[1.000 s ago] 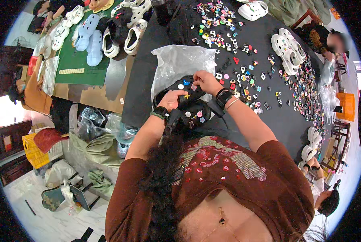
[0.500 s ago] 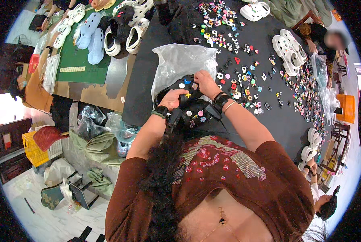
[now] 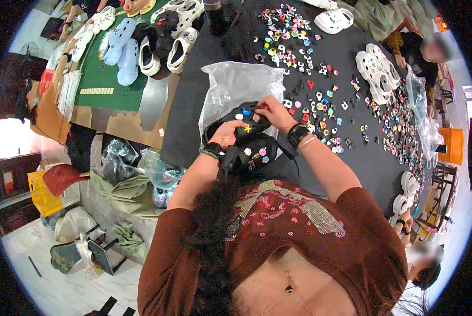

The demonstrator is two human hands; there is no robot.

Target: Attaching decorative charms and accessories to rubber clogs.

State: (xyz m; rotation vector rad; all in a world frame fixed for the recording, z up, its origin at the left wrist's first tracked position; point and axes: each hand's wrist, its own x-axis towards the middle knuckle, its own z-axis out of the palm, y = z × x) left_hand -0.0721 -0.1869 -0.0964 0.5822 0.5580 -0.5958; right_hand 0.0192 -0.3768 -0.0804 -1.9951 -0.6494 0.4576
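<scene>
My left hand [image 3: 225, 134] is closed on the side of a black clog [image 3: 228, 117] decorated with small charms in white, blue, pink and yellow. Over the clog's far right end, my right hand [image 3: 276, 114] has its fingers pinched together at the upper. Whatever lies between those fingertips is too small to make out. Just below, nearer my body, a second black clog [image 3: 256, 159] with pink, white and lilac charms rests on the table. Beneath the first clog and beyond it spreads a clear plastic bag [image 3: 241, 81].
Loose colourful shoe charms [image 3: 291, 55] cover much of the black table [image 3: 186, 118] to the right. White clogs [image 3: 375, 73] stand at the far right, and blue clogs [image 3: 124, 55] on a green mat [image 3: 109, 101] at the left. Other people work around the table.
My right fingers have lifted slightly and shifted along the clog's upper into a pinch. The left hand keeps its hold. The whole view has shifted a little.
</scene>
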